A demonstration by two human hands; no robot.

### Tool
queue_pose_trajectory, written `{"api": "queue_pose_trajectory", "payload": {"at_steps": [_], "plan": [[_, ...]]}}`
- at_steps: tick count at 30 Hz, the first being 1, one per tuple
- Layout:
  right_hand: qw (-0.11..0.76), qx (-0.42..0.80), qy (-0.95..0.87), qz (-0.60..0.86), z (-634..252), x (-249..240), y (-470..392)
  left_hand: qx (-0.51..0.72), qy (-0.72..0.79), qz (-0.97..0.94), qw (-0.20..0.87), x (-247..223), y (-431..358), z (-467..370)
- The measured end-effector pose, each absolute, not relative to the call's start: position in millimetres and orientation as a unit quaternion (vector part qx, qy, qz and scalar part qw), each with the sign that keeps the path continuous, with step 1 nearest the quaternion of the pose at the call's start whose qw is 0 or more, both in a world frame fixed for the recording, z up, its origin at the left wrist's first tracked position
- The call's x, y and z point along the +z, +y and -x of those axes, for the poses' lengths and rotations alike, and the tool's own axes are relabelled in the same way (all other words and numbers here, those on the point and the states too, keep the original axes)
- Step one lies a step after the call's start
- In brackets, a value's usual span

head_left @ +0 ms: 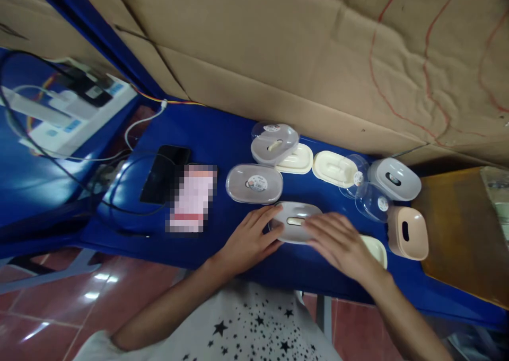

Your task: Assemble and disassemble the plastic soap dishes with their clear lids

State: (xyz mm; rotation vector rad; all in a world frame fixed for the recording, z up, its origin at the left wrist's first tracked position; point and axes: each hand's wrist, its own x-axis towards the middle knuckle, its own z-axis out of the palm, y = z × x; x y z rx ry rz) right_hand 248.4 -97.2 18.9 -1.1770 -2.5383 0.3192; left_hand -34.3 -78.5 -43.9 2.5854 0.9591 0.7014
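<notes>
A grey oval box [295, 235] with a slot in its top, cream showing in the slot, lies between my hands on the blue table. My left hand [249, 239] grips its left end, thumb at the near side and fingers at the far side. Over the right end, the fingers of my right hand [338, 241] are held together on the box; their tips partly cover it. Just beyond sits a second grey oval box [235, 183] under a clear cover with a round sticker. A cream oval piece [376, 249] is partly hidden behind my right hand.
Farther back are a covered grey box [260, 150], cream oval pieces [303, 162], clear covers [368, 204], another grey box [409, 186] and a peach slotted box [417, 236]. A cardboard carton [457, 234] stands right. Left lie a black phone [159, 178], a blurred-out device [193, 199], cables and a power strip [91, 122].
</notes>
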Motion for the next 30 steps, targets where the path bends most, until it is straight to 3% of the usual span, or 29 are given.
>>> {"api": "queue_pose_trajectory", "payload": {"at_steps": [4, 9, 13, 19, 23, 26, 30], "plan": [[0.188, 0.074, -0.876, 0.438, -245.4, 45.5, -4.1, 0.245, 0.319, -0.902, 0.154, -41.9, -76.4, 31.9], [0.106, 0.109, -0.883, 0.444, -210.7, 38.5, 104.4, 0.254, 0.305, -0.9, 0.178, -38.8, -76.5, 34.7], [0.076, 0.159, -0.875, 0.45, -192.0, 21.3, 129.5, 0.271, 0.303, -0.892, 0.198, -38.3, -77.0, 40.2], [0.098, 0.189, -0.856, 0.472, -191.4, 19.3, 126.7, 0.258, 0.293, -0.899, 0.198, -37.7, -77.4, 40.6], [0.16, 0.182, -0.853, 0.463, -201.6, 35.0, 107.8, 0.266, 0.278, -0.901, 0.199, -39.7, -77.1, 39.6], [0.212, 0.143, -0.845, 0.47, -221.7, 47.4, 57.4, 0.287, 0.28, -0.894, 0.199, -40.7, -76.8, 39.6], [0.209, 0.136, -0.81, 0.531, -251.8, 41.9, -44.7, 0.304, 0.304, -0.875, 0.222, -40.3, -78.8, 40.0]]}}
